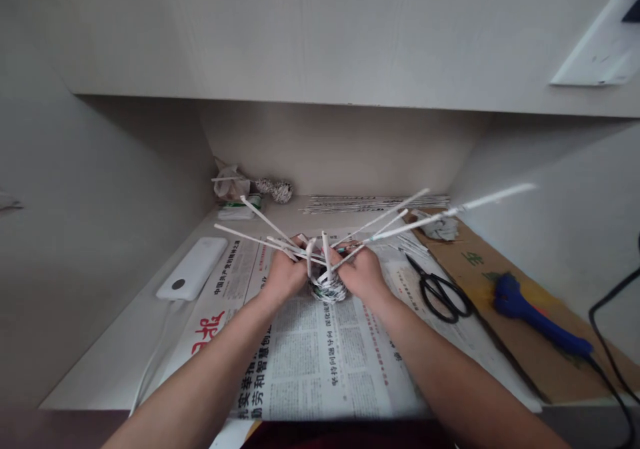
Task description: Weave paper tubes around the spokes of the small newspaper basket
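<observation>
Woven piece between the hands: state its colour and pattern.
The woven piece is whitish, mottled with dark flecks; the head view shows it best.

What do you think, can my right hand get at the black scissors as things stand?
Probably yes: the black scissors lie to the right of your right hand, with nothing covering their handles. That hand holds the woven paper piece, though, so would likely need to let go.
</observation>
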Action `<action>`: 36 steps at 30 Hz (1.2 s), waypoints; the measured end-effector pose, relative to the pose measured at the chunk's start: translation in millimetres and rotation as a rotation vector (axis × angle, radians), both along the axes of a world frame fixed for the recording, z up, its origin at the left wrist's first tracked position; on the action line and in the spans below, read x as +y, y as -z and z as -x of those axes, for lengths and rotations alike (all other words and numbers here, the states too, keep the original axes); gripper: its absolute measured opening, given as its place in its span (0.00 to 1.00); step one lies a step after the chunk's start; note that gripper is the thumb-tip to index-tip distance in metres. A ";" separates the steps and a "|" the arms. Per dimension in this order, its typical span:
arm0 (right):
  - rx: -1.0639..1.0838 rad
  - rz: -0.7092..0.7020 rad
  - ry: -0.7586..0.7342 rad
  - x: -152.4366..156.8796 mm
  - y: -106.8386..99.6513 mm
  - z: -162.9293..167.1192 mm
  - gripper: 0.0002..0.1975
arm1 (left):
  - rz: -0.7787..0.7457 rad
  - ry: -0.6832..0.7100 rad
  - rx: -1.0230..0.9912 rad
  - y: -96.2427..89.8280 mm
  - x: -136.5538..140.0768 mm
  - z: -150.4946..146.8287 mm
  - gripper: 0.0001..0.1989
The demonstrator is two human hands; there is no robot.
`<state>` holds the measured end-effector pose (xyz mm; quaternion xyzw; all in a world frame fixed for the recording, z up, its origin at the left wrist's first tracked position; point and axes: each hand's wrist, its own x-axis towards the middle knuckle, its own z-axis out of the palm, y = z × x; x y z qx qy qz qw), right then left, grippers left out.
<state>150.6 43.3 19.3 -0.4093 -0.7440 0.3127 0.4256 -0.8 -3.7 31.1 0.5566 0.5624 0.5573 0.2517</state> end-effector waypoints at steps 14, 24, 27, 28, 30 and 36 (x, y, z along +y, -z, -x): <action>0.191 0.110 0.056 2.8 13.0 3.9 0.17 | 0.133 -0.074 -0.100 1.8 3.3 -5.4 0.11; 0.253 0.181 0.014 3.3 10.1 5.4 0.19 | 0.083 0.017 -0.303 3.9 -0.4 -13.2 0.08; 0.297 0.340 0.031 9.6 5.7 1.0 0.29 | 0.072 0.011 -0.246 10.7 1.6 -9.0 0.07; 0.304 0.382 0.035 12.0 3.5 -1.4 0.31 | 0.061 0.005 -0.226 13.2 2.6 -7.7 0.06; 0.281 0.391 0.037 15.2 -1.7 -6.7 0.32 | 0.036 -0.020 -0.213 17.1 4.5 -5.5 0.06; 0.204 0.181 -0.039 2.2 -13.6 -10.7 0.19 | 0.065 -0.072 -0.194 10.2 2.2 -5.6 0.14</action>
